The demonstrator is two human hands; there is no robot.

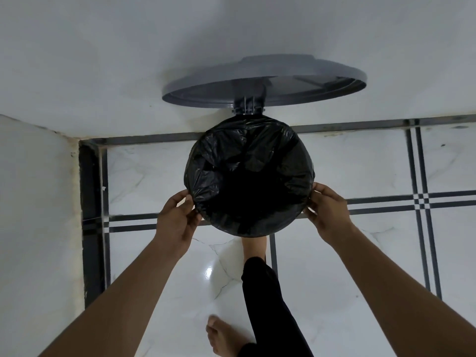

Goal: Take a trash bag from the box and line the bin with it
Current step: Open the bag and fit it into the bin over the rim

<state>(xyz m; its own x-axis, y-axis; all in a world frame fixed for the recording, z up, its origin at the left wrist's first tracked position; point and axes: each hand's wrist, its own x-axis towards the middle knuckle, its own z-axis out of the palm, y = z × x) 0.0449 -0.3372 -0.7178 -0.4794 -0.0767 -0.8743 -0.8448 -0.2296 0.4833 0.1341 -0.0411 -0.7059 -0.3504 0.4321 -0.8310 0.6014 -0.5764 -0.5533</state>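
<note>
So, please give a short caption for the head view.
Both hands hold the black bag over the bin rim, grey lid open.

Dim, even indoor light, one glare spot on the glossy floor [207, 273], wide-angle bending at edges.

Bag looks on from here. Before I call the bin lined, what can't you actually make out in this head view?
- Bin body and pedal: hidden under the black plastic trash bag and the forward foot.
- Bag's bottom: lost in darkness.
- Fingertips of left hand and right hand: tucked behind the rim.
- Bag box: not in view.
- Grey round lid: top face unseen.
</note>
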